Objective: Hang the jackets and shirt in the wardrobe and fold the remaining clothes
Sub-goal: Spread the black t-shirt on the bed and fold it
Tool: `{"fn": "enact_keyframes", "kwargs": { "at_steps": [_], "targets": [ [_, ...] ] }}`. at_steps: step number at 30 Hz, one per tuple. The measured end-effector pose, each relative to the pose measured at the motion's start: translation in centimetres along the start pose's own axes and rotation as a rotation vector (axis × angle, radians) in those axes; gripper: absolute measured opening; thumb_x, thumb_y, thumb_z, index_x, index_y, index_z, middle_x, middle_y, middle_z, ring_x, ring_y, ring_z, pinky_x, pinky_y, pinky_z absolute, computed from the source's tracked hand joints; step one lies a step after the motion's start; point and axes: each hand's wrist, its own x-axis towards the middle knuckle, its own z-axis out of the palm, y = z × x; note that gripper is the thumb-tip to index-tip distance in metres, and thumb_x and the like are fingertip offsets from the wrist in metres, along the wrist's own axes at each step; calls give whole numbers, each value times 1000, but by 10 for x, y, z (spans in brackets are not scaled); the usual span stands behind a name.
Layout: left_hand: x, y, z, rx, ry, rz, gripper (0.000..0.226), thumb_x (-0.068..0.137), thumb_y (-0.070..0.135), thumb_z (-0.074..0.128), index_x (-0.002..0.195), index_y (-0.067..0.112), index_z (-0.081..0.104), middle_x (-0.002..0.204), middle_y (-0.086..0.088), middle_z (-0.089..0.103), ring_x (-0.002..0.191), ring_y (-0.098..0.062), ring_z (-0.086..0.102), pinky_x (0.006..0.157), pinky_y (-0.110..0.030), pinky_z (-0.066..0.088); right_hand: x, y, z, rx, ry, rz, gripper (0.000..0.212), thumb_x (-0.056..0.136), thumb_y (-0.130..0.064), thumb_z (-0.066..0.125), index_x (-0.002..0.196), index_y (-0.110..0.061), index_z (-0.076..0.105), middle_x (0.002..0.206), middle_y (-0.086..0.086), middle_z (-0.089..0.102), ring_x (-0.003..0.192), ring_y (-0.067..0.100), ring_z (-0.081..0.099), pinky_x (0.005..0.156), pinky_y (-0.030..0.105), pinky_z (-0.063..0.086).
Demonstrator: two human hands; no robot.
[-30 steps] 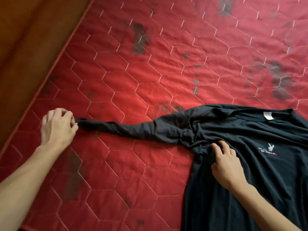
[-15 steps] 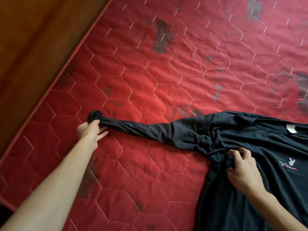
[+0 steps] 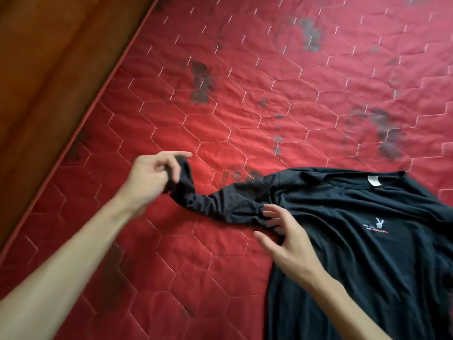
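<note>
Left hand (image 3: 152,177) has come in toward the shirt since half a second ago, bringing the cuff (image 3: 184,173) with it, so the sleeve (image 3: 220,203) that lay stretched out straight now runs shorter and slack. Grip there: thumb and fingers curled and pinched on the cuff, with the cloth bunched and hanging out of the hand. Right hand (image 3: 288,241) has let go of its earlier pinch at the underarm. Its fingers are now spread apart and hold nothing, fingertips at the gathered folds where sleeve meets body. Motion blur hides whether they touch the cloth. Black long-sleeve shirt (image 3: 355,278) lies front up on the red quilted mattress (image 3: 245,94), body at lower right, running out of frame at the right and bottom edges. Collar points to the far side, with the white neck label (image 3: 374,180) showing inside it. Small rabbit-head logo (image 3: 379,220) sits on the chest with a line of print under it, too small to read. Mattress has hexagon stitching and dark grey stains in several patches. Brown wooden surface (image 3: 49,69) borders the mattress along its left edge. Both forearms are bare and enter from the bottom of the frame.
</note>
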Motion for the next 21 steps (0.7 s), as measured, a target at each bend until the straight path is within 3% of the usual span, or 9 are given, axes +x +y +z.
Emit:
{"fn": "enact_keyframes", "kwargs": {
  "at_steps": [3,6,9,12,15,18,20,21],
  "targets": [
    [-16,50,84,60,-286,181,47,57,-5,40,55,34,67,115,-4,69,113,-7,63,97,-20,44,-7,-44,-2,174,6,-75,81,74,-26,86,142,-23,43,123,-12,61,110,4,62,94,15,47],
    [-40,85,160,75,-414,332,44,63,-4,45,81,24,74,110,-1,69,106,-9,65,95,-23,50,-12,-61,-29,402,284,-76,51,76,-6,80,121,-22,60,105,-12,73,97,2,68,83,20,53],
    [-54,103,204,40,-331,414,51,71,-11,46,106,17,70,108,2,68,103,-14,67,86,-30,56,-18,-40,-79,524,503,7,17,83,-9,75,97,-16,70,86,-4,74,79,8,66,73,26,54],
    [-54,91,223,55,-115,393,48,76,-16,47,107,14,68,103,3,71,98,-12,68,86,-27,55,-32,6,-138,543,748,161,2,91,-15,69,91,-13,69,76,-16,70,73,-5,61,73,15,49],
    [-50,49,234,131,22,198,47,77,-17,47,104,17,67,97,6,72,92,-6,69,87,-28,55,-46,68,-195,501,965,345,26,94,-30,66,109,-9,70,104,-1,73,87,-4,65,82,11,49],
    [-48,-2,242,283,147,23,41,80,-11,53,105,20,66,94,3,72,90,-12,69,91,-40,54,-56,149,-244,375,953,654,60,95,-54,55,116,1,65,123,17,66,112,26,63,87,24,49],
    [-47,-25,249,366,190,-51,34,84,-5,57,107,18,65,94,0,71,88,-17,68,91,-44,53,-61,193,-264,340,848,769,73,94,-67,43,110,2,62,121,19,64,95,37,66,64,24,59],
    [-46,-32,254,396,199,-60,31,85,-3,58,108,17,65,95,-2,71,88,-19,67,91,-43,52,-64,209,-271,367,799,785,68,98,-61,40,114,3,58,118,15,61,83,33,67,57,24,60]
  ]
}}
